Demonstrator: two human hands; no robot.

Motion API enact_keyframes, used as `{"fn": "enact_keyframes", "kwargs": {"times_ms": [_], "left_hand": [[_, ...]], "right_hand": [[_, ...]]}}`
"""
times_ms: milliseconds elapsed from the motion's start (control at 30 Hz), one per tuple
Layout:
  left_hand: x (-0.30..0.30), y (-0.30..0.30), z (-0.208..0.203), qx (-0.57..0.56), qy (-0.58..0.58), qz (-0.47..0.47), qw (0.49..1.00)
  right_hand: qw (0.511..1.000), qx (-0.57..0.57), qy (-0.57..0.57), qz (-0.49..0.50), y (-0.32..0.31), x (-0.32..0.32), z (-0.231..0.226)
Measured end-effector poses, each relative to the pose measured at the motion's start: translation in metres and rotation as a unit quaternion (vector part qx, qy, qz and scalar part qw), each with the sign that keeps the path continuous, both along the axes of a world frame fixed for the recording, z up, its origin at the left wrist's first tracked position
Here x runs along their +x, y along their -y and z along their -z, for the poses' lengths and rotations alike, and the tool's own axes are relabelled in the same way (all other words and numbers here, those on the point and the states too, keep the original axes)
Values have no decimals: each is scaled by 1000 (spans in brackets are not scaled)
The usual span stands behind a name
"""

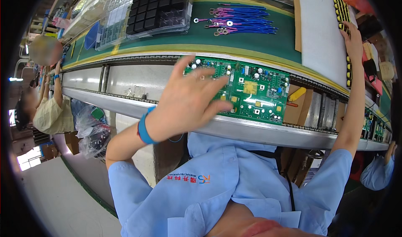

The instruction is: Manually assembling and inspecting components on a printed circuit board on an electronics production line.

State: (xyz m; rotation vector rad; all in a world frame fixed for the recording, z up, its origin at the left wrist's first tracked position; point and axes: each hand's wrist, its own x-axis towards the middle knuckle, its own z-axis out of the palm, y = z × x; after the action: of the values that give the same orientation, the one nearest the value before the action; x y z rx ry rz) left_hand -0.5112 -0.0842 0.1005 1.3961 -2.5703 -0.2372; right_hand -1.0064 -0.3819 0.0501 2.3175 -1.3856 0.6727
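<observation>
A green circuit board [272, 78] lies on the conveyor rails in front of me, set with capacitors and yellow-wrapped parts. My left hand [194, 92], with a blue band round its wrist, is over the board's left part. Its fingers are spread and hold nothing; they hide some of the board. Far out to the right, my right hand [352, 38] reaches a row of small yellow-and-black components [341, 6] along a white sheet. Its fingers bend round one of them at the row. More of these components [349, 71] continue nearer me, beside my right forearm.
Blue wires [251, 21] with ring terminals lie on the green bench top. Left of them stand a tray of black blocks [157, 9] and a clear compartment box [115, 19]. A white sheet [320, 32] lies at right. A yellow-handled tool [297, 94] sits beyond the board. Co-workers sit at both sides.
</observation>
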Motion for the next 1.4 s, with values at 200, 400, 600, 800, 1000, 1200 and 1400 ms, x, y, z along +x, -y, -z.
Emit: {"fn": "enact_keyframes", "kwargs": {"times_ms": [200,400,600,800,1000,1200,1400], "left_hand": [[0,114,20,-186,-2,-50,981],[-17,166,33,-162,-19,-43,986],[-20,176,34,-136,-28,-27,990],[-9,178,40,-176,-92,-46,979],[-11,162,23,-271,-176,34,946],[-9,146,31,-167,-423,119,883],[-12,117,4,-176,-145,54,972]], "right_hand": [[1000,-25,13,1,-8,6,-1],[953,67,294,-12,-22,6,5],[770,330,528,-139,-104,67,-19],[792,473,367,-119,-181,149,-28],[911,357,143,-146,-221,197,-31],[953,256,3,-164,-224,216,-29],[953,271,-40,-128,-224,219,-35]]}}
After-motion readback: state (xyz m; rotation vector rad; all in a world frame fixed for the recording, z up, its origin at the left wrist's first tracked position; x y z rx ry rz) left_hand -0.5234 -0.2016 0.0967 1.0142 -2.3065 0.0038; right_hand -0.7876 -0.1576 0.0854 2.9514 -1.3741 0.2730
